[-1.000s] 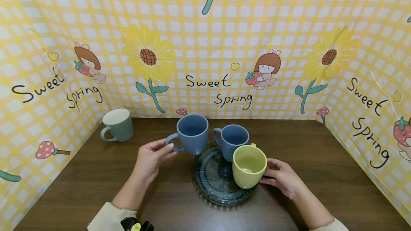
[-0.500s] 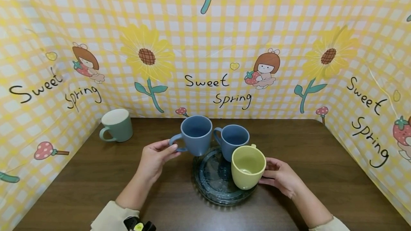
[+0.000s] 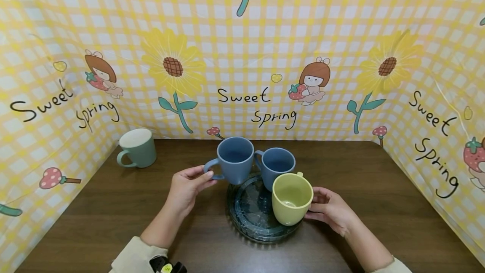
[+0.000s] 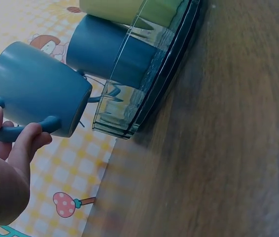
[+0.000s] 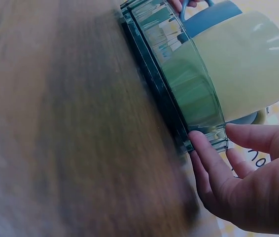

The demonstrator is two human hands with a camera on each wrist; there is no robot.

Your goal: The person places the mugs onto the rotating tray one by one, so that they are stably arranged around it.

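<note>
In the head view my left hand (image 3: 189,191) grips the handle of a blue mug (image 3: 235,161), holding it raised over the left back edge of a round, dark, clear-walled tray (image 3: 248,214). A second blue mug (image 3: 278,161) stands in the tray, its handle towards the held mug. In front of it sits a yellow-green mug (image 3: 292,201), also in the tray. My right hand (image 3: 333,212) is at the tray's right side. The right wrist view shows its fingertips (image 5: 196,137) on the tray's clear wall and base edge, beside the yellow-green mug.
A green mug (image 3: 138,148) with a pale inside stands at the back left of the brown wooden table (image 3: 212,239). Behind and on both sides hangs a yellow checked cloth (image 3: 235,66) printed with sunflowers and words. A black device (image 3: 166,264) is strapped at the left sleeve.
My left hand has carried the blue mug a little to the right, closer to the mug in the tray. The yellow-green mug has shifted very slightly left; my right hand stays by the tray.
</note>
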